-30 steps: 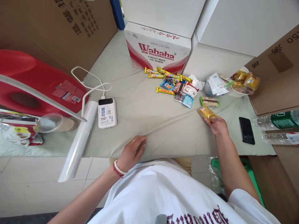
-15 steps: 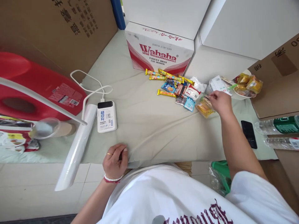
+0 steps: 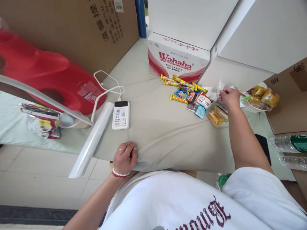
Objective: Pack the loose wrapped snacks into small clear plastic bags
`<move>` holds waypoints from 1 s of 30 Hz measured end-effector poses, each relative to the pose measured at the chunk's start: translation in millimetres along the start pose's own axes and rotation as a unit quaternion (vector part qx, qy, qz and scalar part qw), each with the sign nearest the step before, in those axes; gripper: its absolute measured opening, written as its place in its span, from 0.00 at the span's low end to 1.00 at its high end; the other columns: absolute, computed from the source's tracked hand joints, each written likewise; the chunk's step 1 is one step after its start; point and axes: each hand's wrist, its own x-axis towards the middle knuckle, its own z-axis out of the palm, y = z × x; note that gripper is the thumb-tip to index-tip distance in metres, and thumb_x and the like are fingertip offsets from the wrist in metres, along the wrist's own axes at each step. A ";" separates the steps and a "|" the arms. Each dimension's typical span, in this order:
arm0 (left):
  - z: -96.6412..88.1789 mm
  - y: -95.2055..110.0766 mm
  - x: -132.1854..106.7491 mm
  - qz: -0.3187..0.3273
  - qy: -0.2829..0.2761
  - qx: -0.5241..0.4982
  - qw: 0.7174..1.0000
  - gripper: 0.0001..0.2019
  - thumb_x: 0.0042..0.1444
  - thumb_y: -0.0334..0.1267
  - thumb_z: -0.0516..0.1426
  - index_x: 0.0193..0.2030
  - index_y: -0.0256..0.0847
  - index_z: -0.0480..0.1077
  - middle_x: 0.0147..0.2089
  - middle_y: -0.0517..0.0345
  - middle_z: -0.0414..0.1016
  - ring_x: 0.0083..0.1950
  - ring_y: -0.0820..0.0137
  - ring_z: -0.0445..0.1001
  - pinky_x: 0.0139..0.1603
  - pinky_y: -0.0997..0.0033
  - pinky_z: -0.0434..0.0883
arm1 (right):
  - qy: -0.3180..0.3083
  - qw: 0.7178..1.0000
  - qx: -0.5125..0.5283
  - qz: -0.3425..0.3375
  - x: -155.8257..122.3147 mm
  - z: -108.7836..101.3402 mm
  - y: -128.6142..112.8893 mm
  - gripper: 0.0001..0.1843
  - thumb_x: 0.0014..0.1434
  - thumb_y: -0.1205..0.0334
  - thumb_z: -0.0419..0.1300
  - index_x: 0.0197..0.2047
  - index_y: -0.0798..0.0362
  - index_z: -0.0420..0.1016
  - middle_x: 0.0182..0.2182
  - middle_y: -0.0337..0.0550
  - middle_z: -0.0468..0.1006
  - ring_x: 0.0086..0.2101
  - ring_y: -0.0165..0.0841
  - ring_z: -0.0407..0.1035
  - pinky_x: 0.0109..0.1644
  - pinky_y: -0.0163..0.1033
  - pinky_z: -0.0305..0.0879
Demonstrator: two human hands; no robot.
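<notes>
My right hand reaches over the far right of the cloth-covered table, thumb and fingers pinched on a crumpled clear plastic bag, part of which stands up. Just below lies a yellow packaged snack. Left of it is a pile of small snack packets, including a red and white packet, a blue packet and several yellow snack sticks. My left hand rests in a loose fist on the table's near edge, with nothing visible in it.
A bowl piled with packaged snacks stands at right, by a phone and bottles. The Wahaba carton stands behind. At left are a power bank with cable, a plastic roll and a red jug.
My right hand has moved from the yellow packaged snack up to the plastic bag, which now stands up higher. My left hand stays in place. The view has shifted left.
</notes>
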 end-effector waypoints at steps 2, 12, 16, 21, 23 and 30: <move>0.2 -0.2 0.7 0.004 -0.002 0.002 1.000 0.06 0.61 0.29 0.57 0.42 0.41 0.74 0.41 0.50 0.78 0.40 0.64 0.78 0.44 0.67 0.75 | 0.025 0.998 0.048 0.027 -28.7 -0.5 -6.8 0.15 0.48 0.57 0.76 0.28 0.48 0.73 0.22 0.37 0.73 0.23 0.28 0.65 0.26 0.35 0.66; -7.4 4.2 7.6 -0.050 -0.020 -0.082 0.995 0.05 0.63 0.32 0.57 0.40 0.40 0.75 0.40 0.51 0.78 0.40 0.65 0.78 0.43 0.67 0.74 | -0.070 0.953 0.231 0.184 -168.0 73.5 11.0 0.20 0.37 0.59 0.79 0.32 0.53 0.78 0.26 0.37 0.77 0.19 0.19 0.58 0.16 0.22 0.50; -0.8 38.5 33.2 -0.134 -0.069 -0.243 0.958 0.08 0.66 0.38 0.56 0.36 0.42 0.75 0.35 0.54 0.77 0.36 0.68 0.75 0.37 0.69 0.72 | -0.092 0.954 0.229 0.170 -199.9 106.3 15.6 0.19 0.41 0.53 0.77 0.33 0.52 0.78 0.25 0.36 0.77 0.18 0.20 0.57 0.16 0.25 0.48; 47.8 101.3 80.2 -0.313 -0.180 -0.449 0.817 0.17 0.62 0.54 0.59 0.44 0.42 0.75 0.38 0.55 0.79 0.35 0.69 0.76 0.30 0.72 0.70 | -0.163 0.968 0.133 0.138 -231.0 147.0 11.2 0.16 0.50 0.49 0.72 0.34 0.51 0.79 0.17 0.33 0.69 0.17 0.24 0.56 0.19 0.30 0.51; 65.3 109.7 90.7 -0.320 -0.182 -0.485 0.793 0.18 0.56 0.54 0.64 0.41 0.41 0.76 0.38 0.55 0.79 0.38 0.68 0.75 0.32 0.73 0.71 | -0.195 0.969 0.090 0.125 -238.3 155.6 10.5 0.14 0.54 0.49 0.70 0.34 0.51 0.80 0.17 0.33 0.69 0.18 0.25 0.56 0.21 0.32 0.53; 65.6 82.6 79.9 -0.448 -0.128 -0.524 0.712 0.22 0.45 0.56 0.70 0.33 0.39 0.75 0.24 0.64 0.72 0.25 0.74 0.69 0.27 0.74 0.64 | 0.016 0.996 0.023 0.080 -222.5 110.0 22.9 0.10 0.54 0.52 0.64 0.34 0.50 0.76 0.20 0.33 0.68 0.20 0.27 0.55 0.23 0.34 0.50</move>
